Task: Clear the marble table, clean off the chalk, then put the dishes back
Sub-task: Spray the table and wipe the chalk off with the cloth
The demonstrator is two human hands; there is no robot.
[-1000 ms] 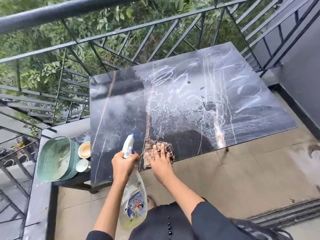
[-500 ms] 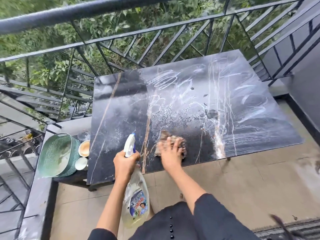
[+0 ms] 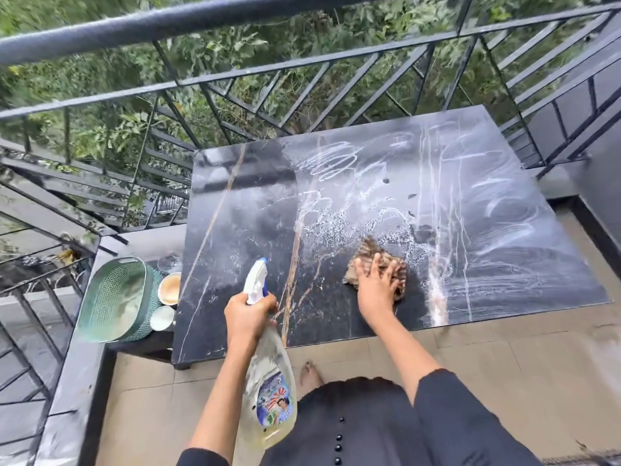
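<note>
The black marble table (image 3: 235, 230) carries white chalk scribbles (image 3: 339, 163) across its middle and right, with spray droplets near the centre. My right hand (image 3: 376, 290) presses flat, fingers spread, on a brown striped cloth (image 3: 369, 255) lying on the table's near middle. My left hand (image 3: 248, 314) grips the neck of a clear spray bottle (image 3: 268, 398) with a white and blue nozzle, held just off the table's front edge. The dishes, a tan bowl (image 3: 169, 289) and a small white cup (image 3: 162, 318), sit on a low dark stand left of the table.
A green mesh basket (image 3: 117, 301) leans beside the dishes at the left. Black metal railing (image 3: 302, 68) runs behind and to the right of the table, with greenery beyond. Tiled floor (image 3: 504, 364) lies in front of the table; a grey wall stands at the right.
My right hand has slid the cloth rightward and farther onto the table, leaving a dark wiped patch near the front edge. My left hand keeps holding the spray bottle in about the same place.
</note>
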